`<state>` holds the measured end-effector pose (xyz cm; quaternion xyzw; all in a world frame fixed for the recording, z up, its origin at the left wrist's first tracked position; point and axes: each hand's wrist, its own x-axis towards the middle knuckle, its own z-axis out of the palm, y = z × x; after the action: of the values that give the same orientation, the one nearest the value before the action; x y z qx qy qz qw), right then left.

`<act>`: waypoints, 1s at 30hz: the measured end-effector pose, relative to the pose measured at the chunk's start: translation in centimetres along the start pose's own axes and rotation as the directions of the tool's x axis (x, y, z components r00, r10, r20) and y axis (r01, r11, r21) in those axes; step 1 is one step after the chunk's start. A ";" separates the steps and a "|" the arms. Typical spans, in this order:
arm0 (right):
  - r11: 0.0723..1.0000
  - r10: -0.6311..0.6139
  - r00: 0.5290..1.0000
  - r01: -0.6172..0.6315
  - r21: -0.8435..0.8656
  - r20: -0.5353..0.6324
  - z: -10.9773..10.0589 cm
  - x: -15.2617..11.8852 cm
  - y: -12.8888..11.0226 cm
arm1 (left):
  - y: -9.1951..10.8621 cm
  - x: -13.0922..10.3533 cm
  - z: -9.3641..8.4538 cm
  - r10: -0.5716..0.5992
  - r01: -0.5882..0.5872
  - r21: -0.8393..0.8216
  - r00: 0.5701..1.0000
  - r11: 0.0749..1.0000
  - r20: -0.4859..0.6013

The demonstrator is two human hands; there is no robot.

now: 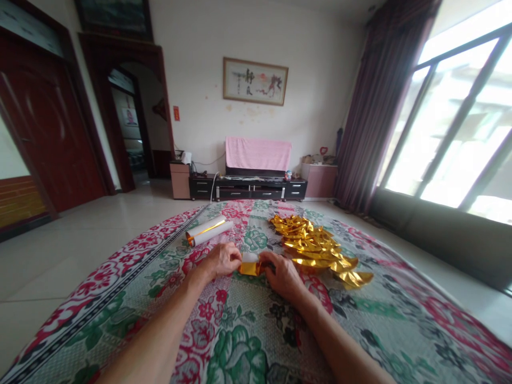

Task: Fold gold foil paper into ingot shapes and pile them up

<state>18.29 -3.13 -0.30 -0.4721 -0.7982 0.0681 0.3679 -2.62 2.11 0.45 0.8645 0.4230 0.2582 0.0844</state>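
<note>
Left hand [221, 260] and right hand [282, 273] both pinch a folded gold foil sheet [250, 265]; folded foil pile [316, 248] just right

We count two hands: one left hand [221, 260] and one right hand [282, 273]. Between them we record one gold foil sheet [250, 265], partly folded. We list one roll of foil paper [208, 231], white outside with gold showing at its end. We enter one heap of folded gold pieces [316, 248]; the pieces overlap too closely for us to number them singly. We note one floral cloth [248, 330] spread beneath all of these. Farther off we log one low black cabinet [248, 188], one pink towel [258, 153], one framed picture [255, 81], one dark curtain [380, 101] and one dark red door [44, 122].
</note>
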 end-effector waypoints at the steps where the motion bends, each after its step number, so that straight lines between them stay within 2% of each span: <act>1: 1.000 -0.001 1.000 0.001 -0.001 -0.001 0.0 0.0 0.0 | -0.1 0.0 0.0 0.002 -0.002 -0.002 1.000 1.000 0.000; 7: 1.000 0.004 1.000 -0.004 0.005 -0.017 0.2 0.0 0.2 | 0.4 0.0 -0.3 -0.025 0.026 -0.024 1.000 0.999 0.006; 12: 0.997 -0.073 0.997 0.073 0.010 0.011 0.2 0.1 0.2 | 0.9 -0.1 -0.7 -0.029 0.030 -0.018 0.999 0.999 0.028; 21: 0.986 -0.166 0.984 0.165 0.034 0.069 -0.6 0.1 0.1 | 0.6 -0.4 -2.6 0.006 0.030 -0.127 0.962 0.992 0.273; 25: 0.985 -0.173 0.982 0.170 0.041 0.071 -0.7 0.2 0.3 | 0.8 -0.6 -2.7 -0.009 0.037 -0.111 0.969 0.993 0.247; 30: 0.983 -0.179 0.981 0.175 0.048 0.080 -1.0 0.1 0.2 | 0.8 -0.5 -2.3 0.028 -0.012 -0.086 0.982 0.996 0.187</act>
<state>19.06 -3.18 0.40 -0.3884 -0.8504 0.0710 0.3478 -3.50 1.01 2.53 0.8848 0.3933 0.1938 0.1579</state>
